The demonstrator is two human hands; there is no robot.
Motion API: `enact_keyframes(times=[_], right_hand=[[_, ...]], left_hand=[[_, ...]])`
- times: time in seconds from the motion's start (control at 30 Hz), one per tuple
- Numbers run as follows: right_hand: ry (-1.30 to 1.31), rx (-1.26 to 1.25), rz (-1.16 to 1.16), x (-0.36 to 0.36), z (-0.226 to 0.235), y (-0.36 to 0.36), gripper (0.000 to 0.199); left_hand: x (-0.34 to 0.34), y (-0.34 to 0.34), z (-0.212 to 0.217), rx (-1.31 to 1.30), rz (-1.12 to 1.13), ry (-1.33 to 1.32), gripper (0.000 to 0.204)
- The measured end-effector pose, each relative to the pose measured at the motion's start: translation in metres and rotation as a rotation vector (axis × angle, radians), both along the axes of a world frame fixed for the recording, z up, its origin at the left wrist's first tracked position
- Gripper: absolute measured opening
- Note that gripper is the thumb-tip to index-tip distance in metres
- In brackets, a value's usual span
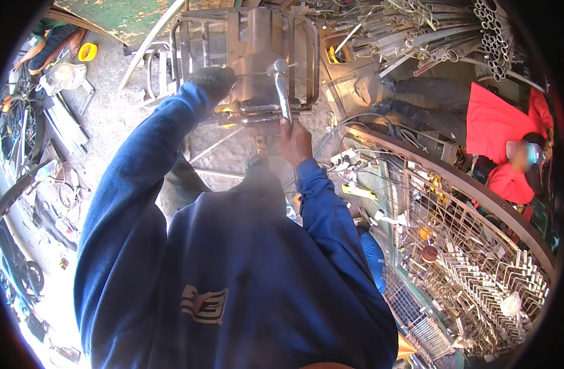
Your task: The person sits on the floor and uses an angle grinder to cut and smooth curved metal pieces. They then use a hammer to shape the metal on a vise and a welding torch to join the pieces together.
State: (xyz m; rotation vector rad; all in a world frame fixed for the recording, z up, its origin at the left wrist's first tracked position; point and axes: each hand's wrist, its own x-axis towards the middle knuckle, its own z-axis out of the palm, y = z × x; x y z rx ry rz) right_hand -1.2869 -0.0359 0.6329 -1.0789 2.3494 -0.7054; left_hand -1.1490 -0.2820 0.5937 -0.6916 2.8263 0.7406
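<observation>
Showing over the brown metal frame (254, 49), the hammer (282, 86) should feel head-heavy and stiff — best held low on its shaft (285, 106), where the right hand (296, 144) wraps its fingers (287, 126). I cannot tell whether the gloved left hand (211, 83) grasps anything.

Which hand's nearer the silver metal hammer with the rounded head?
Right. The bare right hand grips the hammer by the near end of its handle. The dark-gloved left hand is apart from it, left of the hammer's head.
</observation>
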Motion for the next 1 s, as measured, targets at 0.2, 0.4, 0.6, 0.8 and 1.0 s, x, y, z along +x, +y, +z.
enact_keyframes(times=[0.2,0.4,0.6,0.8,1.0], right_hand=[[-0.035,-0.388,-0.185,-0.007,0.082,-0.029,0.044],[0.133,-0.889,-0.112,-0.018,0.081,-0.039,0.042],[0.021,-0.155,-0.35,0.01,0.013,0.0,0.04],[-0.083,-0.667,-0.339,-0.043,0.113,-0.021,0.038],[0.197,-0.392,-0.102,0.009,0.057,-0.022,0.041]], left_hand=[[0.002,-0.003,-0.007,-0.03,-0.034,0.094,0.024],[-0.003,-0.006,-0.005,0.099,0.01,-0.018,0.028],[-0.006,-0.003,0.007,0.06,0.008,-0.123,0.027],[-0.013,-0.006,0.008,0.155,0.01,-0.156,0.032],[-0.012,-0.009,0.003,0.157,-0.012,-0.133,0.033]])
